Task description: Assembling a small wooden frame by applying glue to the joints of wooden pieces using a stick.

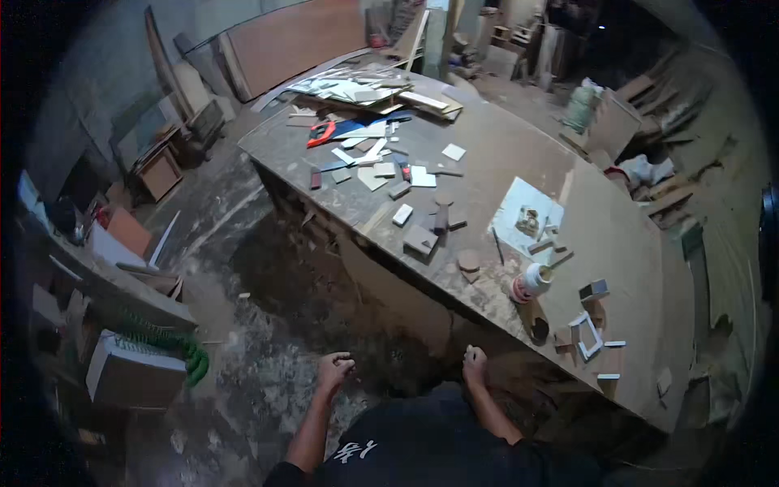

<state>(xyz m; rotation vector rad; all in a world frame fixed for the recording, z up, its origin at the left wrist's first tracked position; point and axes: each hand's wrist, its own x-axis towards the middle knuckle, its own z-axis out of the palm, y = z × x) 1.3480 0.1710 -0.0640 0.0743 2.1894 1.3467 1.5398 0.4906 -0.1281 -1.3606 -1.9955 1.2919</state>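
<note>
My left hand (334,373) hangs in front of my body over the stained floor, its fingers curled in and nothing visible in them. My right hand (475,366) is loosely fisted just off the near edge of the big wooden worktable (487,154), touching nothing on it. Closest to that hand on the tabletop are a white open-mouthed bottle (531,282) with a red label, a dark round object (540,328) and a small white rectangular frame (586,335). A small block (595,290) stands beyond the frame. Farther in lies a white sheet (519,203) with small wooden pieces on it.
Across the table lie a handsaw with a red handle (320,133), scattered offcuts (373,174) and a pile of thin strips (349,85). A box (134,373) with a coiled green hose (195,361) stands on the floor at left. Boards (292,45) lean along the far wall.
</note>
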